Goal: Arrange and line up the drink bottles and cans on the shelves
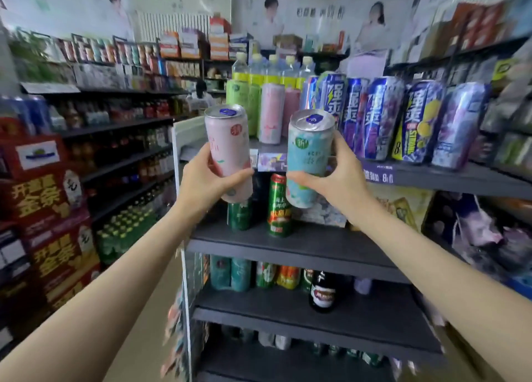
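- Pink can (229, 151) at centre frame, held up in front of the top shelf (449, 177), tilted w/ its top leaning left; left hand (207, 180) wraps its lower half, thumb across the front.
- Pale blue can (308, 160) just right of it, tilted a bit to the right; right hand (336, 177) grips it low, thumb in front, fingers curled round the back. The 2 cans sit close but apart.
- Behind them on the top shelf: green cans (241, 105), more pink cans (272, 114), then a row of blue-purple cans (380, 116) running to the right, leaning.
- Bottles w/ yellow labels (270, 70) stand at the back, upper centre.
- Next shelf down, below the hands: a green-and-red can (279, 206) upright.
- Lower centre: a dark bottle (322, 292).
- Left of frame: red cartons (43, 206) stacked.
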The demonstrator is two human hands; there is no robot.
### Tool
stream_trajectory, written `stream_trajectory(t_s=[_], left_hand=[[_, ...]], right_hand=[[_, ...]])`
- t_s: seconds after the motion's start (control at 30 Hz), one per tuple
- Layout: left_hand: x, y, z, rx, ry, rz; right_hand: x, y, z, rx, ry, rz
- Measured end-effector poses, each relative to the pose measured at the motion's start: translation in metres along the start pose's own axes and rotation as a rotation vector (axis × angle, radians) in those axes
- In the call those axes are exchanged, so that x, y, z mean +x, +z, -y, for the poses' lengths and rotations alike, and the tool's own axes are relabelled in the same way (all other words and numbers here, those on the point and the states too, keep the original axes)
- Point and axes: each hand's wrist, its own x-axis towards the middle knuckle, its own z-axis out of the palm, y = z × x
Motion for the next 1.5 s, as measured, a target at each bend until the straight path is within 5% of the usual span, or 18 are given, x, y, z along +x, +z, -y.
stream_trajectory(t_s=[0.27,0.47,0.7,0.93,1.03,1.13,1.27,1.37,1.5], left_hand=[[0.116,-0.029,-0.005,0.06,-0.008,0.029],[0.158,-0.016,0.028,0.147,-0.085,0.036],[0.184,0.008,0.056,0.184,-0.105,0.008],[0.178,0.013,0.062,0.207,-0.118,0.034],[0.142,0.008,0.055,0.255,0.041,-0.189],[0.084,0.026,0.061,0.169,0.249,-0.293],[-0.015,0.079,0.098,0.161,0.252,-0.075],[-0.079,0.123,0.139,0.232,0.076,0.091],[-0.122,0.168,0.179,0.47,0.143,0.114]], right_hand=[[0.122,0.052,0.021,0.1,0.122,-0.211],[0.168,0.072,-0.022,0.008,0.326,-0.148],[0.185,0.088,-0.037,-0.092,0.315,-0.135],[0.169,0.082,-0.039,-0.175,0.208,-0.254],[0.117,0.056,-0.038,-0.145,0.079,-0.36],[0.039,0.031,-0.057,-0.103,0.066,-0.268],[-0.064,0.012,-0.111,-0.068,0.287,-0.101],[-0.121,0.007,-0.181,-0.151,0.569,0.013],[-0.142,0.012,-0.26,-0.173,0.88,0.238]])
